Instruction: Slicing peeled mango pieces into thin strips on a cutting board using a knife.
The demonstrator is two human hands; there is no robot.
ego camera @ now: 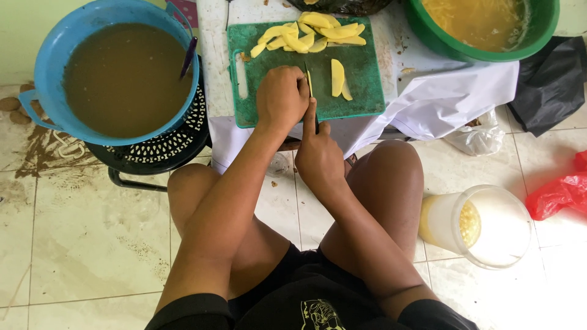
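Fingers of left hand [282, 98] seemingly pin a slice; right hand [318, 156] grips knife [310, 91] mid-board

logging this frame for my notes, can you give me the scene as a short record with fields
left hand: left hand pressed on a yellow piece on the green cutting board
right hand: right hand grips a knife, blade on the board
cut pieces: yellow slices piled at the board's far edge, two more right of the blade
left of board: blue basin of brown liquid
far right: green bowl
floor: plastic jar by the knee
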